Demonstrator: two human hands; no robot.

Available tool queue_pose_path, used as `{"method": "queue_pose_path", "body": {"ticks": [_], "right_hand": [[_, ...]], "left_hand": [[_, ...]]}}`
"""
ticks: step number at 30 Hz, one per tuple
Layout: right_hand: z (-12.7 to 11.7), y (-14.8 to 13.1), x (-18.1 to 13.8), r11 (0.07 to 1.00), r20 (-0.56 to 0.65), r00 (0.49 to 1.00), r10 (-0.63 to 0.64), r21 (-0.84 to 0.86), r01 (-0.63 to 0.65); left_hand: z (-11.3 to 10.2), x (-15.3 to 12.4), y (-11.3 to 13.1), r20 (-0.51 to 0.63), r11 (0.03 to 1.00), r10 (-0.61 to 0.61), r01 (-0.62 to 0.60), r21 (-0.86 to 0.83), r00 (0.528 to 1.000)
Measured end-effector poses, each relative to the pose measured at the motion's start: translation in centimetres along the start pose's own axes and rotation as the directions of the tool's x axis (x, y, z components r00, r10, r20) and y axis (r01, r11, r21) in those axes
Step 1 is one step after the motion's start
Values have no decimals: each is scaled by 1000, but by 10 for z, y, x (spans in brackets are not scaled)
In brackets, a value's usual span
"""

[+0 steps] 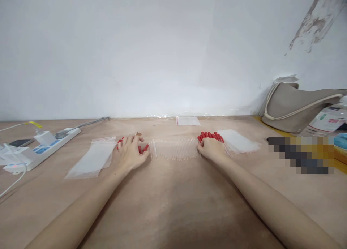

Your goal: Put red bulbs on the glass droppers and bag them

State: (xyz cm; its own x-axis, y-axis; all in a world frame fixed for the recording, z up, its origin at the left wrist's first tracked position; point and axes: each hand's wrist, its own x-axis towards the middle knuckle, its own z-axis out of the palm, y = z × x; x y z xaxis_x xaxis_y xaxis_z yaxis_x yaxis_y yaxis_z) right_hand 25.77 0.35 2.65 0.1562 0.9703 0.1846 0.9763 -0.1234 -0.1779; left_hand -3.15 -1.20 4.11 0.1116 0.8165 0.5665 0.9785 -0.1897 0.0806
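A row of thin clear sticks or tubes lies side by side on the wooden table between my two hands. To the left, my left hand rests with fingers spread over several small red pieces, partly hiding them. My right hand is at the right end of the clear row, its fingers curled down and its thumb near the last sticks. Whatever those fingers hold, if anything, is hidden. Just beyond the knuckles lies a row of red rounded cylinders.
Clear plastic bags lie in a left pile and a right pile; a small bag is near the wall. A power strip with chargers and cables sits left. At right stand a grey-beige bag and a labelled bottle.
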Motion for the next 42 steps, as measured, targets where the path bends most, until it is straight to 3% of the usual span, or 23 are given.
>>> {"method": "queue_pose_path", "body": {"ticks": [5,12,16,20,23,26,30,33,42], "right_hand": [[2,-2,4,999,58,998,19,-42,-17],[2,-7,-2,999,112,994,-17,-41,22],[-2,-6,-1,1000,70,998,6,12,-7],[-12,-3,1,988,-29,999,28,152,-23],[-13,0,-3,914,-58,994,-91,391,106],[-3,-2,-18,722,-94,947,-307,625,296],[12,-9,-50,576,-276,830,-486,613,541],[15,-15,-68,556,-344,780,-523,556,618],[13,-18,-72,619,-369,764,-529,448,645]], "left_hand": [[4,9,-18,64,995,64,-69,70,996],[13,6,-9,69,981,122,-130,142,990],[4,6,-5,49,995,44,-48,85,998],[-2,3,7,-66,994,26,-32,-103,997],[1,-7,24,-18,917,103,-102,-387,994],[9,-23,41,90,783,144,-57,-620,985],[20,-36,53,150,656,229,-39,-753,962],[25,-37,55,176,628,242,-15,-778,954],[24,-37,56,274,579,241,89,-810,931]]}}
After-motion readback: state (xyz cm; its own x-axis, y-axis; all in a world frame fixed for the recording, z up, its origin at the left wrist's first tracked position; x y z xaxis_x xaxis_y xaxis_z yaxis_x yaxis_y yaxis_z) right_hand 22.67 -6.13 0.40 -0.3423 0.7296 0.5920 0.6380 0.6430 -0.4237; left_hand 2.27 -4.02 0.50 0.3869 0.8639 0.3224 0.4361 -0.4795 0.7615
